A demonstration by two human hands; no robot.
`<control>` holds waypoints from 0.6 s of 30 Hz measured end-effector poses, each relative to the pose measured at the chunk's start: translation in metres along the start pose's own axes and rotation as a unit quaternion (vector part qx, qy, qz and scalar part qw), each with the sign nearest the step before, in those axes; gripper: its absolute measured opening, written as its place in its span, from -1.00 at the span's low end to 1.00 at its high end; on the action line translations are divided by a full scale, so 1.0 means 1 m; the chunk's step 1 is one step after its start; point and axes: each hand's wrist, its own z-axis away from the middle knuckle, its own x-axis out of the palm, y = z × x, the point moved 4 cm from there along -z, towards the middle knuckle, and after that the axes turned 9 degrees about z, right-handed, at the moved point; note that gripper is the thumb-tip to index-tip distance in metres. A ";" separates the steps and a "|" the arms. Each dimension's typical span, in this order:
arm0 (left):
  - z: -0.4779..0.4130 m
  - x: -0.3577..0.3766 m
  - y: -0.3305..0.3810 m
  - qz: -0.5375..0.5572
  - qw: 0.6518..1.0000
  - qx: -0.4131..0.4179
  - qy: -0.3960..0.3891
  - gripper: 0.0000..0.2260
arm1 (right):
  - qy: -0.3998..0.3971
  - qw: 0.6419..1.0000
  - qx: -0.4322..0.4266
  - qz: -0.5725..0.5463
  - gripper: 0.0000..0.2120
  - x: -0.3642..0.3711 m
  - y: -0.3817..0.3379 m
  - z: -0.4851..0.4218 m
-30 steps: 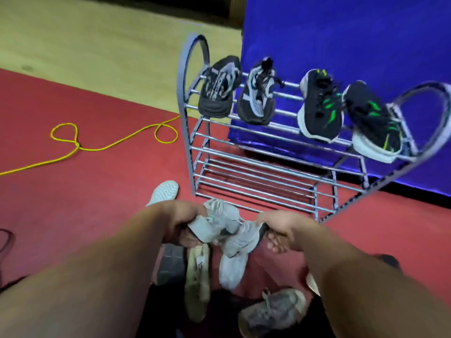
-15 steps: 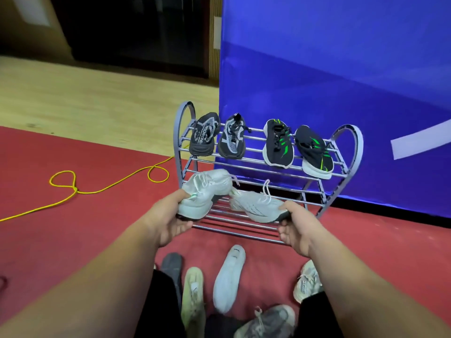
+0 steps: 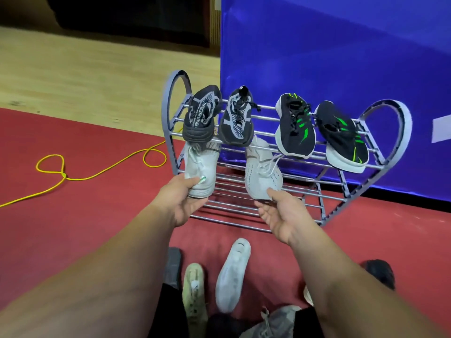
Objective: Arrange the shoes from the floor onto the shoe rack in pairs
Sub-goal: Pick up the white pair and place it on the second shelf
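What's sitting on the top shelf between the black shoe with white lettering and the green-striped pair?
A single black-and-grey knit sneaker, laces up, toe toward you. The head view shows it.

Both bare forearms reached forward, palms turned inward. The left hand (image 3: 181, 200) gripped the left pale shoe (image 3: 200, 167) at its heel, thumb on top. The right hand (image 3: 280, 212) pinched the right pale shoe (image 3: 262, 170) by its heel, fingers loosely curled beneath.
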 end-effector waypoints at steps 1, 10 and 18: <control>-0.010 0.005 0.001 0.006 1.000 0.009 0.000 -0.69 | 0.000 1.000 0.004 -0.011 -0.93 0.000 0.001 -0.009; -0.061 0.009 -0.014 0.076 0.993 0.016 0.084 -0.35 | -0.024 0.996 0.012 -0.080 -0.75 0.025 0.007 -0.057; -0.084 -0.008 -0.021 0.085 0.990 0.042 0.102 -0.64 | -0.053 0.995 0.071 0.049 -0.52 0.051 0.033 -0.076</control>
